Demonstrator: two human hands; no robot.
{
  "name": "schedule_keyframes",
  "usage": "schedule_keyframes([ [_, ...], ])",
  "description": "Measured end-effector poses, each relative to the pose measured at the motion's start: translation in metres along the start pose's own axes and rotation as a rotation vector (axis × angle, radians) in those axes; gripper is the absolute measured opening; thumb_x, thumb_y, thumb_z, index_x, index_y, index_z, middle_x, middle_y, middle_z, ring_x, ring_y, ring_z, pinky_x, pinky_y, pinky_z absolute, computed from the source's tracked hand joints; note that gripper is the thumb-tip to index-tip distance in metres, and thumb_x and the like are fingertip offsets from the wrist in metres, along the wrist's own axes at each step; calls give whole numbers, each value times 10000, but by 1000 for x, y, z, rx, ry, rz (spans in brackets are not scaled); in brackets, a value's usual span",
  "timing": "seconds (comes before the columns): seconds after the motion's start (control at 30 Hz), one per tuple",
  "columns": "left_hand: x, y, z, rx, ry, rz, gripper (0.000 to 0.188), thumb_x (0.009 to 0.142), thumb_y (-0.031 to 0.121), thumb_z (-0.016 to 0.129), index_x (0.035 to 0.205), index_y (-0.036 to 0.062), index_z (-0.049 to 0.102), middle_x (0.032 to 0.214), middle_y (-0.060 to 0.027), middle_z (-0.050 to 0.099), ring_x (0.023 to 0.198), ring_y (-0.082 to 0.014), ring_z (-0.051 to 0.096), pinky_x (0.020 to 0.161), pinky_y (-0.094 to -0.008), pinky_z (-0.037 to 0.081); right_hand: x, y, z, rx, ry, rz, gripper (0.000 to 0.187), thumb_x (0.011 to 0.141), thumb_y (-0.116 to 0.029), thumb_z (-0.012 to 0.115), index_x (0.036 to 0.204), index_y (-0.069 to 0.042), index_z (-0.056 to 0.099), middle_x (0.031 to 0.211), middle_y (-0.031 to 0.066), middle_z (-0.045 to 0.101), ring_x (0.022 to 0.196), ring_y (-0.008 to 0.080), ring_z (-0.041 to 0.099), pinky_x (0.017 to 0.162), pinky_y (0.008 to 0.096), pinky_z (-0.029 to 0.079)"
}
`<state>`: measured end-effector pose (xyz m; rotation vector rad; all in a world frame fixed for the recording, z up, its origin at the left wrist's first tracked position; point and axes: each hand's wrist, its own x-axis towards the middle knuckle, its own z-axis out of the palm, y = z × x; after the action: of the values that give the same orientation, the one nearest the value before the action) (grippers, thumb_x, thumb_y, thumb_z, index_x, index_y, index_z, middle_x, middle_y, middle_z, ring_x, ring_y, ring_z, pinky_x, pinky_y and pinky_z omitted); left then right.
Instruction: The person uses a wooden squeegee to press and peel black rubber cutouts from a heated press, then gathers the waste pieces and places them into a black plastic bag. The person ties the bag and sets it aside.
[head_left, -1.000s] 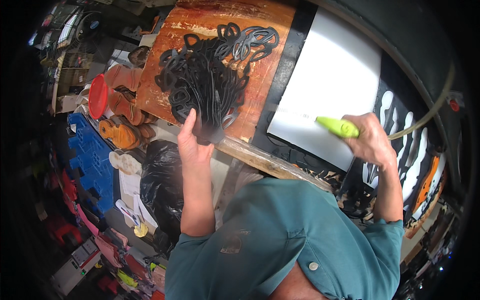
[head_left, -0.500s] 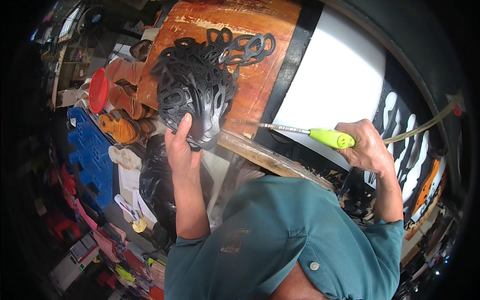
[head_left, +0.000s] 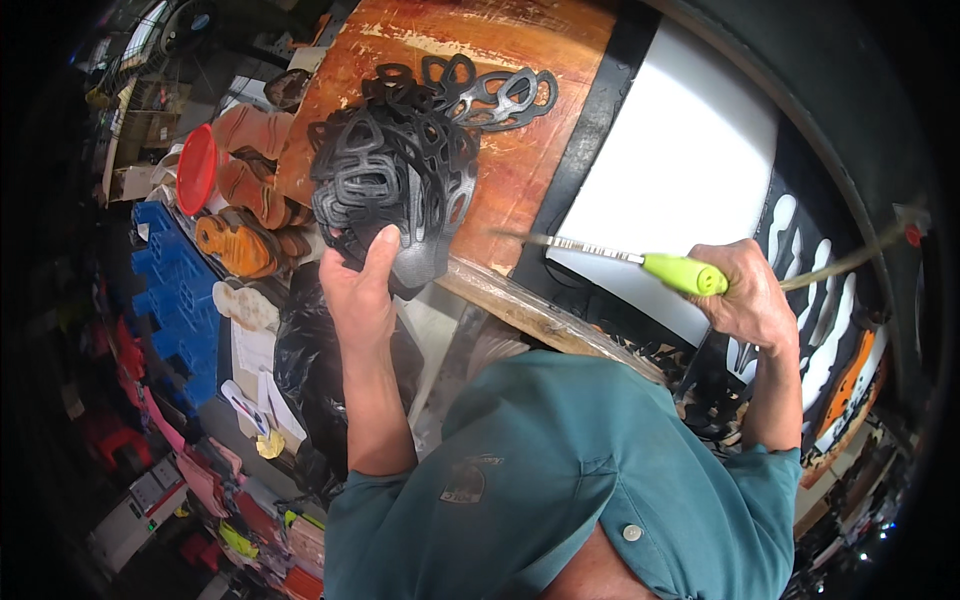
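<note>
My left hand (head_left: 365, 300) is closed on the near end of a thick bundle of black looped cut-out pieces (head_left: 395, 170), its thumb pressed on top. The bundle's far pieces splay over the edge of a worn orange-brown wooden board. My right hand (head_left: 745, 300) grips the lime-green handle of a tool (head_left: 685, 273) with a slim, banded metal shaft. Its blurred tip points left toward the bundle, a short gap away. A pale hose (head_left: 850, 260) runs off to the right from behind that hand.
Behind the tool lies a white sheet (head_left: 670, 150) on a black surface. A wooden rail (head_left: 550, 315) edges the board (head_left: 525, 180) near my body. To the left are brown sole-shaped pieces (head_left: 255, 190), a red round lid (head_left: 197, 170) and blue plastic pieces (head_left: 175, 290).
The bundle has turned and bunched in my left hand, which has shifted slightly. My right hand has drawn the green-handled tool a little to the right, away from the bundle.
</note>
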<state>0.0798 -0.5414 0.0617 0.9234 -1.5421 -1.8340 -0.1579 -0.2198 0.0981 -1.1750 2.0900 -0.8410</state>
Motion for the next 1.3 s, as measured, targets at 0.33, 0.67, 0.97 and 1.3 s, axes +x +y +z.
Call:
schedule_keyframes([
  [0.33, 16, 72, -18, 743, -150, 300, 480, 945, -85, 665, 1414, -6, 600, 1212, -134, 733, 1081, -193, 706, 952, -328, 543, 3, -9, -11, -60, 87, -11, 190, 913, -127, 807, 821, -2, 698, 617, 96, 610, 531, 192, 587, 543, 351, 461],
  [0.67, 58, 141, -11, 1499, -410, 745, 556, 864, -98, 604, 1416, -40, 566, 1286, -289, 680, 1141, -458, 683, 977, -493, 560, 13, -15, -5, -57, 128, -10, 204, 928, -177, 824, 857, -12, 727, 623, 80, 601, 539, 176, 575, 543, 332, 460],
  [0.97, 65, 154, 1, 1527, -547, 793, 536, 849, -116, 567, 1383, -68, 570, 1282, -296, 677, 1127, -458, 685, 965, -495, 570, 13, -13, -13, -21, 227, -14, 186, 932, -166, 824, 886, -12, 730, 602, 76, 583, 525, 176, 555, 542, 340, 444],
  [1.3, 80, 169, 1, 1471, -575, 751, 548, 866, -89, 576, 1410, -30, 552, 1198, -293, 694, 1064, -483, 677, 909, -523, 552, 17, -18, -12, 32, 203, -77, 131, 945, -135, 795, 943, -7, 764, 603, 59, 612, 528, 144, 586, 535, 312, 465],
])
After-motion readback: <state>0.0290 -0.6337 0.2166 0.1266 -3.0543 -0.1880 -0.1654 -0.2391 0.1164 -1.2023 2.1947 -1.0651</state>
